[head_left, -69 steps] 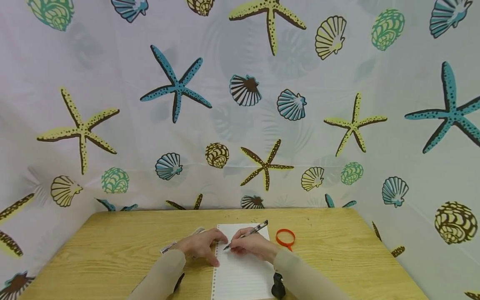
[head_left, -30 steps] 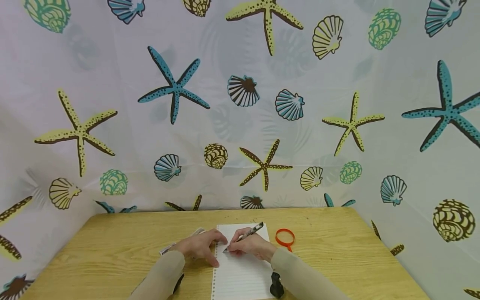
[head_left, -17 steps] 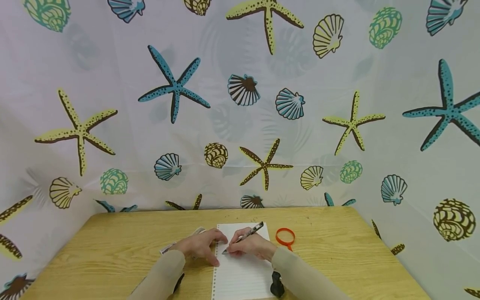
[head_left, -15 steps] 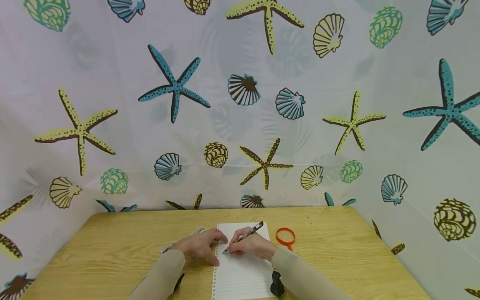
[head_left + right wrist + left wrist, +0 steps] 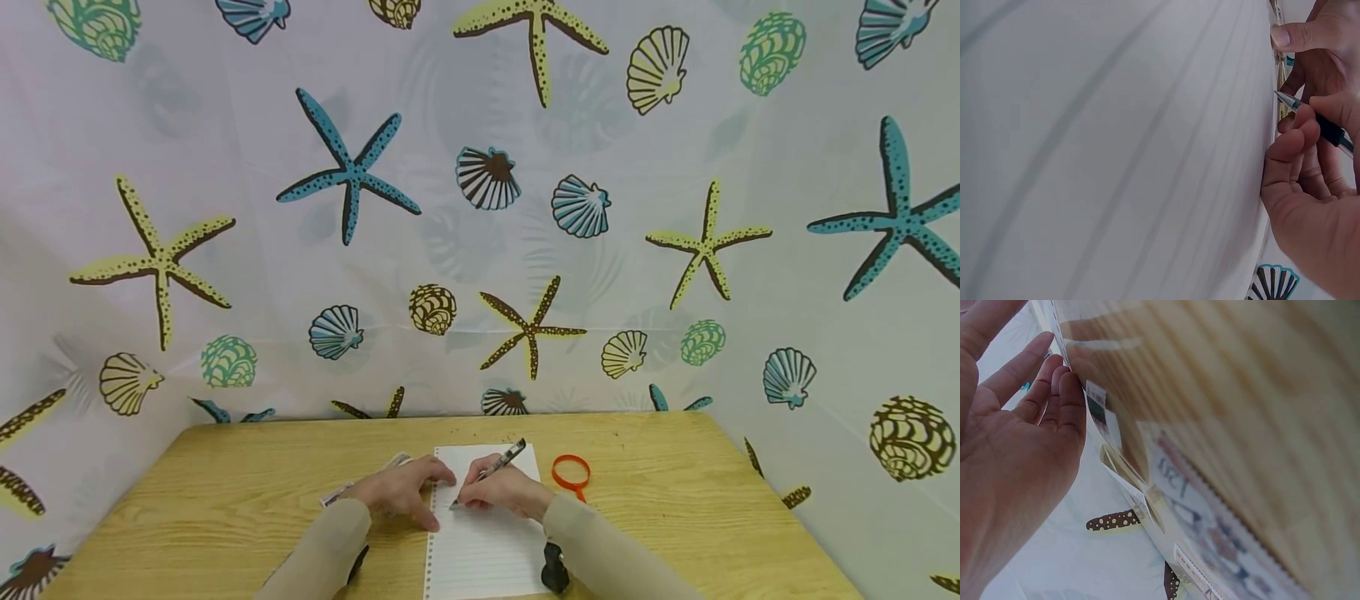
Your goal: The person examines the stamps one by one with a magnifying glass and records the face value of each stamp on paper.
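Observation:
A lined white sheet (image 5: pixel 483 550) with punched holes down its left edge lies on the wooden table (image 5: pixel 225 492). My right hand (image 5: pixel 504 493) holds a black pen (image 5: pixel 491 472) with its tip on the upper left of the sheet; the pen (image 5: pixel 1319 125) and the curled fingers (image 5: pixel 1291 156) also show close up against the sheet (image 5: pixel 1116 150). My left hand (image 5: pixel 401 492) rests flat on the table at the sheet's left edge, fingers straight (image 5: pixel 1054 400). Printed paper slips (image 5: pixel 1197 525) lie under and beside that hand.
An orange ring-shaped object (image 5: pixel 571 475) lies just right of the sheet. A small black object (image 5: pixel 555 571) sits at the sheet's lower right. A curtain (image 5: pixel 480 208) printed with starfish and shells encloses the table at the back and on both sides.
The pen's tip has shifted only slightly on the sheet, and the pen's tilt has changed a little. The left hand has stayed in place.

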Motion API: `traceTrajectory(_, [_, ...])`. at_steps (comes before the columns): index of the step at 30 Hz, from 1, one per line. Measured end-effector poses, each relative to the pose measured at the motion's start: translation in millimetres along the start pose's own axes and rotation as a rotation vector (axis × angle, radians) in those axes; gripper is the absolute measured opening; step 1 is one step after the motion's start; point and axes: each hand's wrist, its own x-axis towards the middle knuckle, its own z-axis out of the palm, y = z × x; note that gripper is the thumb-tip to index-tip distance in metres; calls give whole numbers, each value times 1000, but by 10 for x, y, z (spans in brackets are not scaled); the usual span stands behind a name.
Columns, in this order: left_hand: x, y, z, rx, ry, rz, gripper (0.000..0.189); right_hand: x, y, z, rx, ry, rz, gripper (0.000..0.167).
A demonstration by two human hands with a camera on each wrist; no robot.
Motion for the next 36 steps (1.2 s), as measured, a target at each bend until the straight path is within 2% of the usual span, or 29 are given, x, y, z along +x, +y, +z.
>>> traceTrajectory(10, [-19, 11, 5, -16, -1, -2, 59, -5, -4, 6, 2, -33, -7, 10])
traceTrajectory(36, [-29, 31, 6, -25, -6, -3, 58, -3, -3, 24, -24, 59, 37, 10])
